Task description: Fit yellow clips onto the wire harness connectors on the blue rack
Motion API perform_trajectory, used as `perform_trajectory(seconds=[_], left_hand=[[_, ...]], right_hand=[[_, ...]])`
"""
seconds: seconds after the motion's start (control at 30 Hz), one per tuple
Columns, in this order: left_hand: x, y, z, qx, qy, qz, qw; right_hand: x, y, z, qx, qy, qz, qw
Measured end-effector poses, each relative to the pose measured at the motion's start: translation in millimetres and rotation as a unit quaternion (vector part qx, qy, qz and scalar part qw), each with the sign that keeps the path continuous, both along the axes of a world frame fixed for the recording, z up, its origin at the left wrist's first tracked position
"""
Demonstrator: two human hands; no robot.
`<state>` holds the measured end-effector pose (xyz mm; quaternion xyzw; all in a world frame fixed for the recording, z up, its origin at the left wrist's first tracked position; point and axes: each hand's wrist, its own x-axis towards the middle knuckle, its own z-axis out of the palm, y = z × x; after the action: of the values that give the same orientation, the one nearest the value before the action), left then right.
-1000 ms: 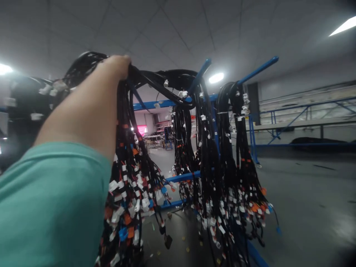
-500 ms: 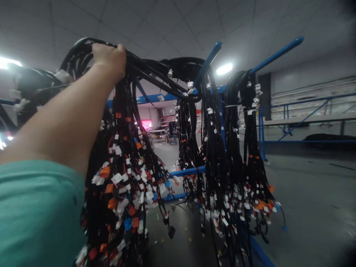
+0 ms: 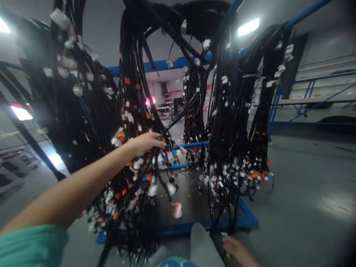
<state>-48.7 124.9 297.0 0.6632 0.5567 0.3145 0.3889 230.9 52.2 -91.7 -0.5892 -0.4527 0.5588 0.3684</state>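
Note:
Ahead hang thick bundles of black cable (image 3: 222, 129) with white, orange and blue connectors at their lower ends, draped over the arms of a blue rack (image 3: 172, 63). My left hand (image 3: 151, 142), arm stretched out, is closed round a black cable strand that runs up to the right toward the rack's top. Connectors dangle beneath it, one orange and white (image 3: 177, 210) blurred by motion. Low at the right, near my knee, is my right hand (image 3: 235, 249), its fingers curled; whether it holds anything is too blurred to tell.
The rack's dark base plate (image 3: 183, 196) with a blue rim (image 3: 178, 229) lies just before my legs. More bundles hang close at the left (image 3: 63, 104). Another blue frame (image 3: 311, 83) stands at the right beyond grey floor (image 3: 306, 178).
My left hand has come down from the top of the bundle and now grips a thinner strand lower down. My right hand has come into view. The view has tilted downward.

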Motion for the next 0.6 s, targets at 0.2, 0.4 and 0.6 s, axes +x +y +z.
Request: perform_trajectory(seconds=[0.2, 0.4, 0.6], left_hand=[[57.6, 8.5, -92.5, -0.126, -0.216, -0.137, 0.959], [101.1, -0.5, -155.5, -0.164, -0.292, -0.197, 0.921], [106.2, -11.4, -188.3, -0.169, -0.248, -0.203, 0.932]], right_hand=[[11.7, 40.3, 73.9, 0.165, 0.056, -0.019, 0.984], [4.0, 31.4, 155.1, 0.275, 0.053, -0.013, 0.960], [-13.1, 20.9, 143.9, 0.224, 0.096, 0.087, 0.966]])
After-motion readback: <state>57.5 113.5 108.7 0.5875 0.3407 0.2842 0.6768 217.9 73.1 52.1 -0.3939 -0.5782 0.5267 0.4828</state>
